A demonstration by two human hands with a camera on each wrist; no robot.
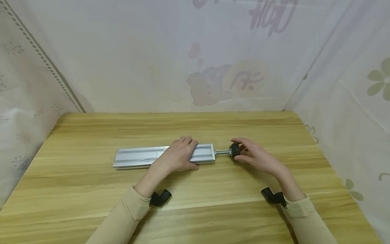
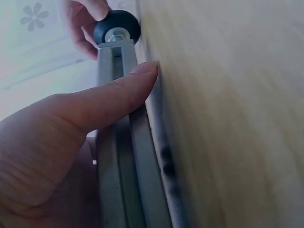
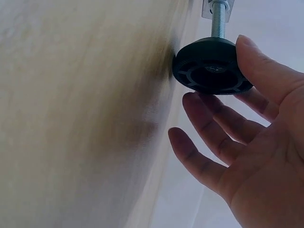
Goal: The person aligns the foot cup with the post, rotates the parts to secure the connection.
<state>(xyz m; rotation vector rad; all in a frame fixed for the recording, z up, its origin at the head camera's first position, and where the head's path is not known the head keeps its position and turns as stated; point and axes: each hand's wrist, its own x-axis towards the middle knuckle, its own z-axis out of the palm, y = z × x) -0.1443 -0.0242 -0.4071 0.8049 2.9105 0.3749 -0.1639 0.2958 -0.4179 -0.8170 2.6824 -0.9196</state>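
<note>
A long silver aluminium profile (image 1: 134, 156) lies across the wooden table, grooves running along its length. My left hand (image 1: 178, 156) grips it near its right end, fingers over the far side and thumb along the near side. From the plate on that end sticks out a threaded rod (image 1: 223, 152) with a nut. The rod carries a round black levelling foot (image 3: 209, 66), its hollow underside facing the right wrist camera. My right hand (image 1: 257, 157) pinches the foot's rim between thumb and fingers, while other fingers sit curled off it in the right wrist view.
The wooden table (image 1: 213, 217) reaches to a printed cloth (image 1: 137, 67) hanging behind and at both sides. A black curved piece (image 1: 161, 198) is at the left cuff, and another black piece (image 1: 272, 196) at the right cuff.
</note>
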